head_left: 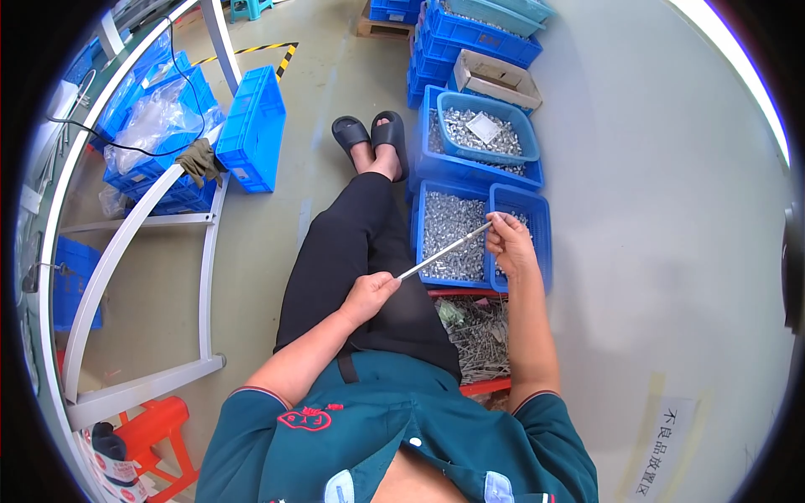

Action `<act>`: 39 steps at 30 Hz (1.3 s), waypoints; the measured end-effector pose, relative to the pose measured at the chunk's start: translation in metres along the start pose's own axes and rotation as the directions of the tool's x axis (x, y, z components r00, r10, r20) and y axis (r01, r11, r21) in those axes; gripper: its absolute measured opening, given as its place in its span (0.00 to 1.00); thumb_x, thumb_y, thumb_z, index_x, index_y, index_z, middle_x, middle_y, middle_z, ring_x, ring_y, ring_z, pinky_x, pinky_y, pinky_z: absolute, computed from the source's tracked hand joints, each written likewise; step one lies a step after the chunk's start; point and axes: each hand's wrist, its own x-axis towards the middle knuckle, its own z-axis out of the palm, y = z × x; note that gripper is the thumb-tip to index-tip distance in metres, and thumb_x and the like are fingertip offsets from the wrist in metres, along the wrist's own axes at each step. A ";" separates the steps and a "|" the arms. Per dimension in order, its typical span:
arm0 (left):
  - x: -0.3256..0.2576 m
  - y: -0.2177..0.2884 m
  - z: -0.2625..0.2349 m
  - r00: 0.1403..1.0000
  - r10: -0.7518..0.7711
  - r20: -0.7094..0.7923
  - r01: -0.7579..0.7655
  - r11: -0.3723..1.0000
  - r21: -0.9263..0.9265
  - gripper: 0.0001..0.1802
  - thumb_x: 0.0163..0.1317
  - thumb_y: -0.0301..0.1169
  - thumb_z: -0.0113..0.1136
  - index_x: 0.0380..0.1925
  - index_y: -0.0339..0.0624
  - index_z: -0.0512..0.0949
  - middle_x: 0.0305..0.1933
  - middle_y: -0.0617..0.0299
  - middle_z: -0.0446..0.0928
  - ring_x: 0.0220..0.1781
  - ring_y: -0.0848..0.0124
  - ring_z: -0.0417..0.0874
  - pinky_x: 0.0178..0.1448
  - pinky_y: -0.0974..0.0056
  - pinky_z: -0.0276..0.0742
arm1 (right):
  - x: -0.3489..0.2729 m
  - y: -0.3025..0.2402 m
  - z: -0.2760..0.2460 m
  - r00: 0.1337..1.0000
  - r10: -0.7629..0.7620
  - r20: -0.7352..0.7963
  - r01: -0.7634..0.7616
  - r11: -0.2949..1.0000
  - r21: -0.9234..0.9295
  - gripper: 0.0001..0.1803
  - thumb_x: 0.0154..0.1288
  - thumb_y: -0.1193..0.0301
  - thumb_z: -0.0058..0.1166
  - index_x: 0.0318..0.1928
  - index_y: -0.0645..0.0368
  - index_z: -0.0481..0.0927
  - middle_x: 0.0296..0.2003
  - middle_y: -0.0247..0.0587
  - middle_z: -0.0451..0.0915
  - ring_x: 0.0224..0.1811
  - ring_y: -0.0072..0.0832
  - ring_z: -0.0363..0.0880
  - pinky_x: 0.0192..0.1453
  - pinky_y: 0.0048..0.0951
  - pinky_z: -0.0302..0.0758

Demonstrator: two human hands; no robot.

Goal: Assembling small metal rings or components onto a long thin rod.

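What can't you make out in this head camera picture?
- Ends of the thin rod, head view: hidden by the left hand and right hand.
- Metal parts, head view: too small for exact shapes.
- Turquoise stool, head view: cut off by the upper edge.

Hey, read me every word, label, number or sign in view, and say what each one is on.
I won't copy the wording, but here is where writing shows:
Paper strip, lower right: a line of large dark characters, clear enough to read.
Teal shirt: red embroidered emblem, its small marks too unclear to read.
White card, lying on metal parts in a blue tub: too small to read.
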 end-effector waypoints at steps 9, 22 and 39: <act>0.002 -0.003 -0.001 1.000 -0.016 -0.011 0.015 0.998 -0.055 0.15 0.61 0.34 0.53 0.20 0.35 0.70 0.15 0.64 0.63 0.20 0.79 0.63 0.26 0.69 0.62 | -0.018 0.027 0.028 0.955 0.254 0.155 -0.232 0.961 -0.149 0.12 0.60 0.75 0.51 0.45 0.64 0.73 0.23 0.26 0.68 0.20 0.13 0.62 0.20 0.14 0.55; 0.003 0.000 -0.001 0.999 -0.044 0.013 0.044 0.999 -0.023 0.15 0.61 0.36 0.53 0.22 0.36 0.72 0.15 0.63 0.66 0.20 0.78 0.65 0.26 0.68 0.63 | 0.009 0.011 -0.015 0.988 0.049 -0.149 -0.004 0.959 0.285 0.09 0.61 0.82 0.44 0.43 0.64 0.71 0.41 0.48 0.76 0.47 0.36 0.77 0.52 0.36 0.78; -0.001 0.000 -0.002 1.000 -0.006 0.015 0.005 0.999 0.037 0.15 0.60 0.36 0.54 0.22 0.35 0.73 0.16 0.59 0.68 0.19 0.75 0.68 0.27 0.66 0.65 | 0.000 -0.011 0.009 1.000 0.008 -0.007 -0.006 0.974 0.225 0.12 0.59 0.85 0.43 0.45 0.67 0.72 0.43 0.52 0.76 0.50 0.40 0.75 0.58 0.46 0.71</act>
